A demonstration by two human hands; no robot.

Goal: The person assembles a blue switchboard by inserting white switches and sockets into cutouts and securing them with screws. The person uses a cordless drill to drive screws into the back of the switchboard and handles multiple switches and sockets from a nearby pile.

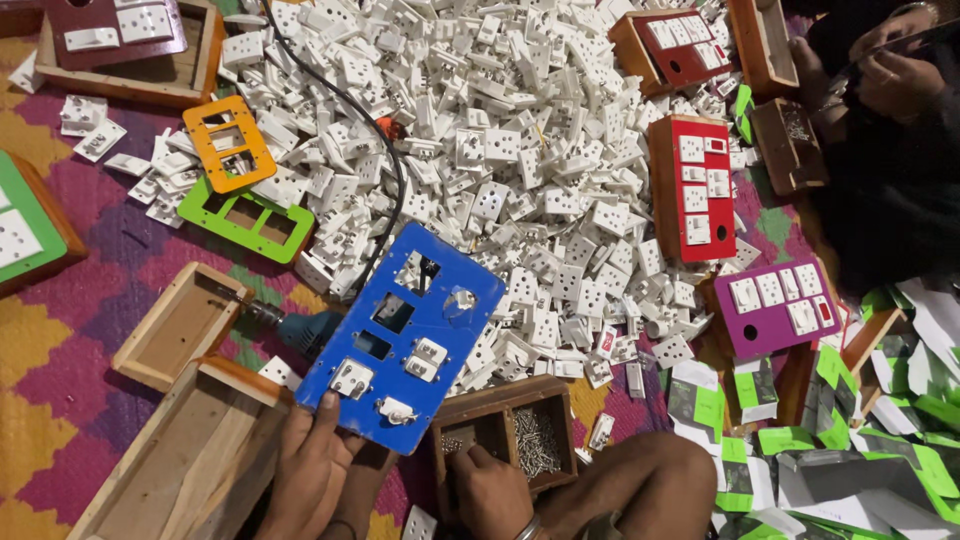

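My left hand [312,468] grips the near edge of a blue faceplate [405,335] that carries a white socket, white switches and several empty cut-outs. It is held tilted above an open wooden box [190,462]. My right hand [490,492] reaches into a small wooden tray [497,400], its fingers in the left compartment. The right compartment holds a heap of metal screws [537,440]. Whether the fingers pinch a screw is hidden.
A big heap of white sockets and switches [500,150] fills the middle. Around it lie red [692,187], purple [775,305], orange [229,142] and green [244,218] faceplates, wooden boxes [180,325], a corded drill [300,328] and green-white cartons [850,460]. Another person's hands [895,60] work at top right.
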